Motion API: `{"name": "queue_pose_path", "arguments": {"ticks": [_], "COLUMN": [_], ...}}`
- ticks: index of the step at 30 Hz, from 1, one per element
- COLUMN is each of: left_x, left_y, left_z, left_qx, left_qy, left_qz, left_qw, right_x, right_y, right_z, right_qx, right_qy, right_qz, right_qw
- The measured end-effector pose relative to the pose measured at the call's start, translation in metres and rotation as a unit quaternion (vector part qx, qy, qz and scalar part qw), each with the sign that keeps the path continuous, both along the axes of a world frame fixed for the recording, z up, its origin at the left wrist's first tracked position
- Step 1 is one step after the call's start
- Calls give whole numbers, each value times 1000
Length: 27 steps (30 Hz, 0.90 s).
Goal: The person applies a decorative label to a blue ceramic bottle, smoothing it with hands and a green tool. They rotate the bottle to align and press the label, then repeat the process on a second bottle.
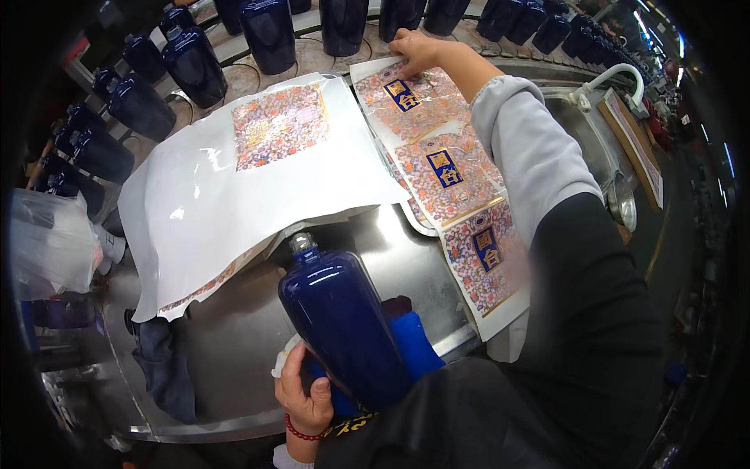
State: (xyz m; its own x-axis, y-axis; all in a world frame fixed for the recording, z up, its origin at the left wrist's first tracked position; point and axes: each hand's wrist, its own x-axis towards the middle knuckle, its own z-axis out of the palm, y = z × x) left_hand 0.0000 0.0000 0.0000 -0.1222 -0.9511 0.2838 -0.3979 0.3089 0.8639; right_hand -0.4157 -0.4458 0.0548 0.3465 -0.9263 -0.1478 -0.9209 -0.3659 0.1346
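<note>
A dark blue glass bottle (340, 320) with a clear neck leans back over a bright blue support (414, 344), its base toward me. My left hand (305, 391), wearing a red braided bracelet, is beside the bottle's lower left side. Its fingers curl around a small white wad (286, 357), partly hidden. My right arm reaches far forward over a strip of floral label sheets (457, 191) with dark blue panels. At the strip's far end, my right hand (418, 51) has its bent fingertips on the top label's edge; the exact grip is partly hidden.
A large white sheet (258, 203) with one floral print covers the left of the metal worktop (234, 344). Blue bottles (266, 35) line a curved conveyor behind. At right are a sink (574, 125) with white tap (617, 78); a dark cloth (164, 371) hangs left.
</note>
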Motion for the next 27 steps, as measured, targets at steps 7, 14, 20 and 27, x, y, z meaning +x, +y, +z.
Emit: {"name": "queue_pose_path", "arguments": {"ticks": [7, 14, 20, 27], "left_x": [-3, -3, -7, -10], "left_y": [-6, -6, -8, -8], "left_z": [-9, -4, 0, -1], "left_qx": [-9, 21, 11, 27], "left_qy": [15, 45, 41, 27], "left_qz": [2, 0, 3, 33], "left_qw": [1000, 999, 999, 999], "right_x": [-18, -28, -124, -274], "right_y": [3, 35, 117, 260], "right_z": [-17, -16, 15, -29], "right_qx": [-88, -154, -55, 126], "right_qy": [-124, -227, -276, -141], "right_qz": [15, 42, -27, -417], "right_qw": [988, 961, 959, 889]}}
